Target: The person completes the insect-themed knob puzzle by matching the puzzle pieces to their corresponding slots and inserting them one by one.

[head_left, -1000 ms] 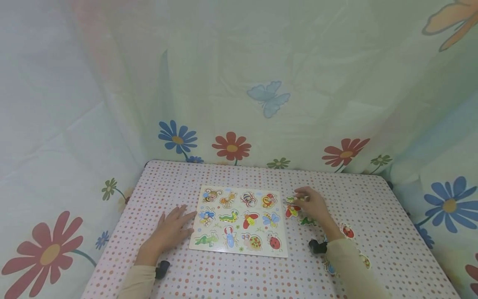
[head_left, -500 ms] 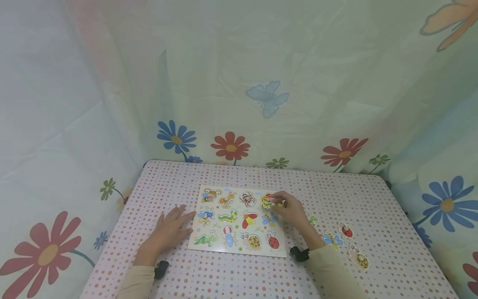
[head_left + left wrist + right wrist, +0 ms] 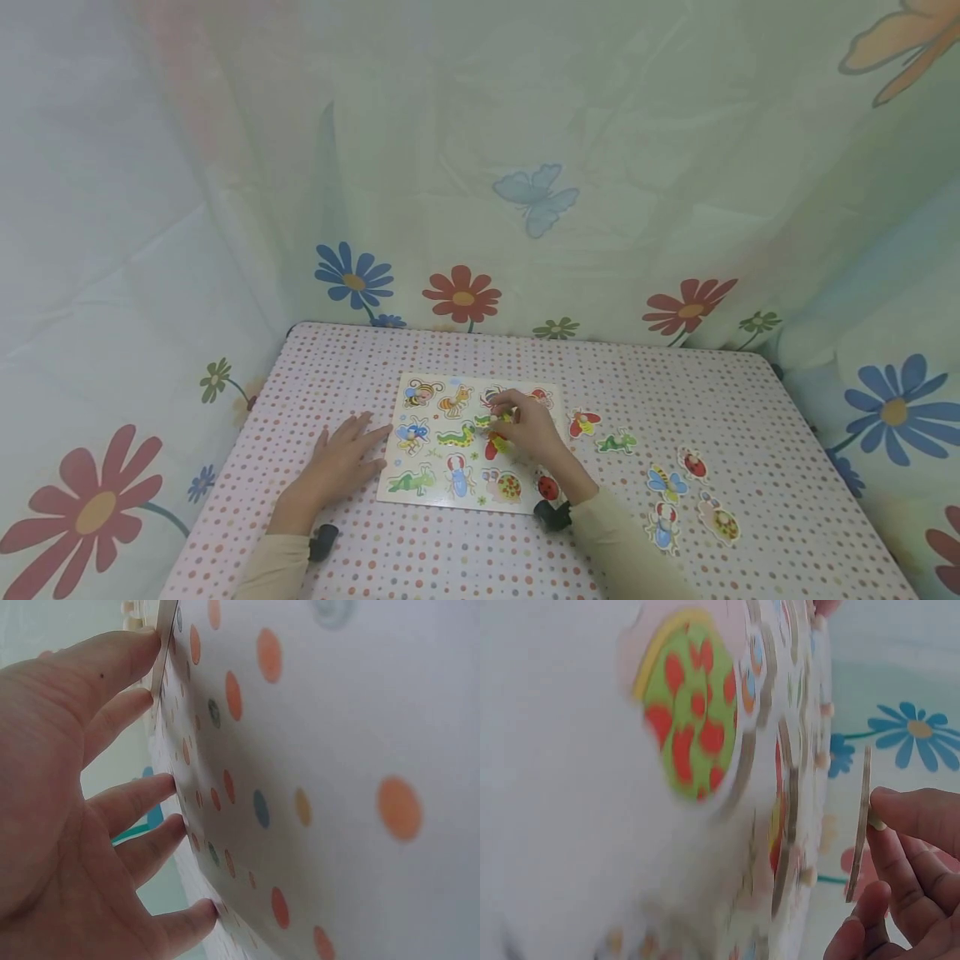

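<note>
My right hand (image 3: 531, 429) holds a caterpillar puzzle piece (image 3: 483, 422) by its knob, over the middle of the insect puzzle board (image 3: 442, 498). Seen edge-on in the right wrist view, that piece (image 3: 861, 832) stands off from the board, with thumb and fingers pinched at its back. Below it in the head view lies the board's caterpillar picture (image 3: 455, 436). My left hand (image 3: 341, 462) rests on the table with fingers spread, thumb and index fingertip at the board's left edge. In the left wrist view the board's edge (image 3: 163, 660) meets those fingertips.
Right of the board lie loose pieces: a red-winged bug (image 3: 583, 422), a grasshopper (image 3: 617, 442), a bee (image 3: 666, 483), a ladybug (image 3: 693, 463), a stag beetle (image 3: 663, 527) and a snail (image 3: 720, 518). Dotted cloth covers the table (image 3: 637, 375); a printed curtain (image 3: 420, 167) hangs behind.
My right hand has picked up the caterpillar piece beside the board and carried it left, over the board's middle. The left hand has stayed in place.
</note>
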{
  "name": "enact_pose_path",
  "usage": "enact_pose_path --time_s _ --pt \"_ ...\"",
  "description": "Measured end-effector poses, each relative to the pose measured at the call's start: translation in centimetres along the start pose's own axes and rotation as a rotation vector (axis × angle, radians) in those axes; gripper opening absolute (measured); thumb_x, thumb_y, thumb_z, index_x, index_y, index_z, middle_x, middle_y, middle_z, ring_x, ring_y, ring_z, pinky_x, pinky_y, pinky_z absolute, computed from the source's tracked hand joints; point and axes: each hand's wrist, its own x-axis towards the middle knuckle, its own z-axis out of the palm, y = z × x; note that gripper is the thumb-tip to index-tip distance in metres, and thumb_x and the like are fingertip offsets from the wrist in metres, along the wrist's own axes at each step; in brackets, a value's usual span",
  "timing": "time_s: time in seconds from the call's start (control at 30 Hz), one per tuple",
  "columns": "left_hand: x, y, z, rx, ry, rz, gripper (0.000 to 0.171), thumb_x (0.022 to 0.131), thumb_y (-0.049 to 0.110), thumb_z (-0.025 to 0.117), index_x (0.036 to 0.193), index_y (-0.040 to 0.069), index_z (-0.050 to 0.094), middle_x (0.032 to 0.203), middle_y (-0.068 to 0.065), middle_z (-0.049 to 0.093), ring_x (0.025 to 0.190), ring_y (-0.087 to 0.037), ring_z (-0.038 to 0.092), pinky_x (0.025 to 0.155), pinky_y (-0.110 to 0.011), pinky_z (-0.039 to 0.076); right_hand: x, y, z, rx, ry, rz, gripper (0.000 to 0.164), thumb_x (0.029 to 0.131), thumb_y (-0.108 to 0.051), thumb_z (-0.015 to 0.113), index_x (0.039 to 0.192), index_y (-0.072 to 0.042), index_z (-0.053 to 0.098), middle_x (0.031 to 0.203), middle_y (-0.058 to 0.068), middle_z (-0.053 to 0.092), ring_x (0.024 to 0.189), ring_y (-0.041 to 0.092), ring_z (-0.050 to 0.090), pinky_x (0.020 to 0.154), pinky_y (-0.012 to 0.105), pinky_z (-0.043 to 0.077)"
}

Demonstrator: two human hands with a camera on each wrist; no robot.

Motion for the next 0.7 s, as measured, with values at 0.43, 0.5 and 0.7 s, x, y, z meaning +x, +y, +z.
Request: enact_pose_path --time_s 0.43,0.5,0.7 --pt "0.0 -0.2 0.2 -0.006 0.001 0.005 0.054 0.097 0.034 0.065 0.149 0.024 0.051 0.161 -0.015 0.03 0.148 -0.04 0.021 0.114 -0.07 0.007 0.8 -2.2 3.5 0.005 -0.072 -0.017 0.031 0.084 -0.006 0.079 0.113 -0.008 0.068 0.093 -0.001 0.069 0.063 0.012 0.048 0.054 0.024 0.042" --pt "0.0 -0.1 0.2 -0.005 0.002 0.005 0.054 0.097 0.034 0.065 0.148 0.024 0.051 0.161 -0.015 0.03 0.148 -0.04 0.021 0.114 -0.07 0.007 0.8 -2.2 3.7 0.006 -0.078 -0.018 0.031 0.085 -0.007 0.079 0.113 -0.008 0.068 0.094 -0.001 0.069 0.064 0.012 0.049 0.056 0.024 0.043" --pt "-0.2 -0.1 0.0 -0.005 0.007 0.004 0.054 0.097 0.034 0.066 0.148 0.024 0.052 0.16 -0.016 0.03 0.148 -0.04 0.021 0.114 -0.07 0.008 0.7 -2.1 4.5 0.04 -0.121 -0.012 0.03 0.085 -0.007 0.078 0.113 -0.009 0.068 0.095 -0.001 0.068 0.065 0.012 0.049 0.058 0.024 0.043"
